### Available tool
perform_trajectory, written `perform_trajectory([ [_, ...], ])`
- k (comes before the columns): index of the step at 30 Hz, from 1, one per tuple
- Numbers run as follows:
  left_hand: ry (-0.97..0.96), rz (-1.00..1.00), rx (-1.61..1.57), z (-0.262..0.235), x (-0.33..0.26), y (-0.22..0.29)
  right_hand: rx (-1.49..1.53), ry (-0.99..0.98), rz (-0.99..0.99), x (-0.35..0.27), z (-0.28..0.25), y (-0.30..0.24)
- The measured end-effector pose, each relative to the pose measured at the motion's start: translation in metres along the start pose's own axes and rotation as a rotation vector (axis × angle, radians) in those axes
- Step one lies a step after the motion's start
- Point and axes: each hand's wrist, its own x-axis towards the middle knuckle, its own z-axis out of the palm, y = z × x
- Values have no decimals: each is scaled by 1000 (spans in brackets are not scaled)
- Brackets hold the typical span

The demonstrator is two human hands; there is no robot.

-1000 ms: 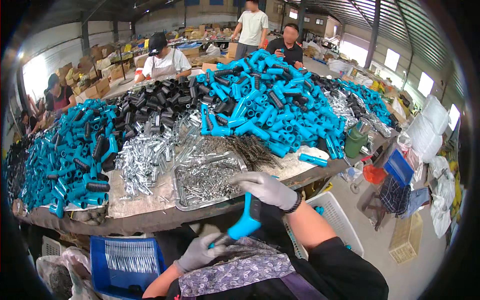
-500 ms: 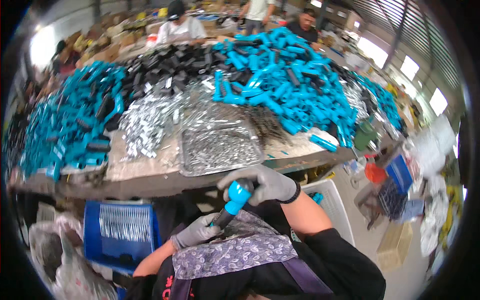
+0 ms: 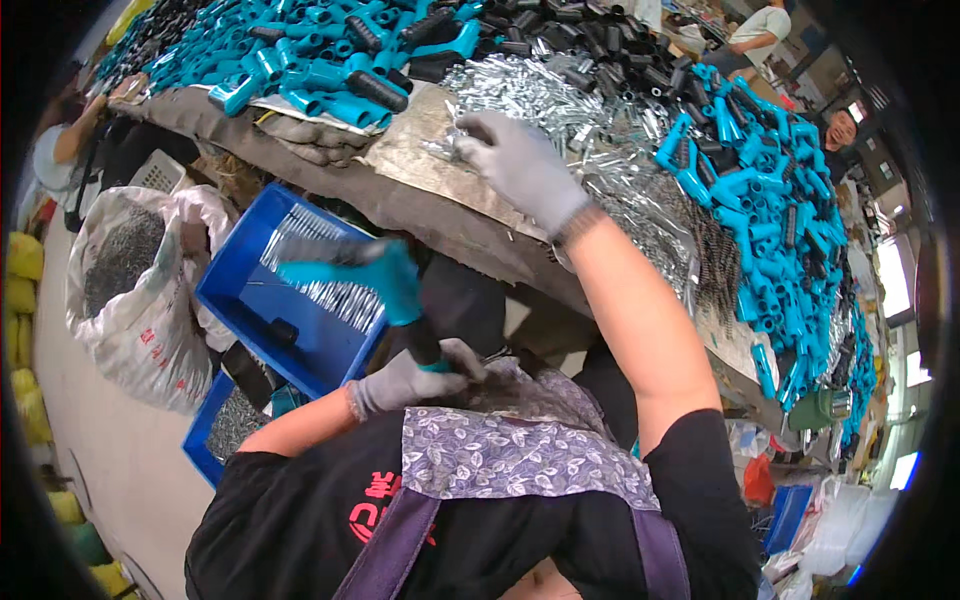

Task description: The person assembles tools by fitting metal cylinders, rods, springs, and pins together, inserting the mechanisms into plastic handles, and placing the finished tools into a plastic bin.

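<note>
While the blue-and-black handle (image 3: pixel 398 290) tilts in front of the right part of the blue bin (image 3: pixel 315 345), its angled upper end is blurred, so whatever is fitted there cannot be told. The left hand (image 3: pixel 405 385), in a grey glove just beside the bin's near corner, is wrapped around the handle's black lower end and holds it up. The right hand (image 3: pixel 525 170), gloved alike, reaches over the worktable (image 3: pixel 430 215) beyond and to the right of the bin, fingers bent at the near edge of the shiny metal pieces (image 3: pixel 530 90); whether it grips one cannot be made out.

The step in hand looks like picking out a metal piece with the right hand while the left holds the handle ready. The next move seems to call for a pinch on a single piece, clear of its neighbours, and a steady left grip on the handle.

Inside the bin lie thin metal rods (image 3: pixel 345 297); left of it stands a white sack (image 3: pixel 150 340) of dark metal parts, and nearer the person sits a smaller blue bin (image 3: pixel 203 420). Beyond the bin a heap of teal handles (image 3: pixel 320 55) covers the worktable, with black sleeves (image 3: pixel 610 40) farther right.
</note>
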Motion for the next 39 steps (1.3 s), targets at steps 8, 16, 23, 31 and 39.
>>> perform_trajectory([
  [8, 49, -366, 289, -24, -31, -2, -710, -488, -55, 58, 64, 1],
  [16, 372, 121, -417, -3, 2, 57, 549, -171, 318, -131, -53, -49],
  [23, -45, 117, -247, 44, 71, 43, 378, 361, 142, -245, -43, -35],
  [31, -105, 206, 192, 70, 73, 20, 532, 381, 423, -298, -41, -36],
  [39, -62, -71, -23, 80, 59, -1, 567, 109, 555, -348, -24, 1],
])
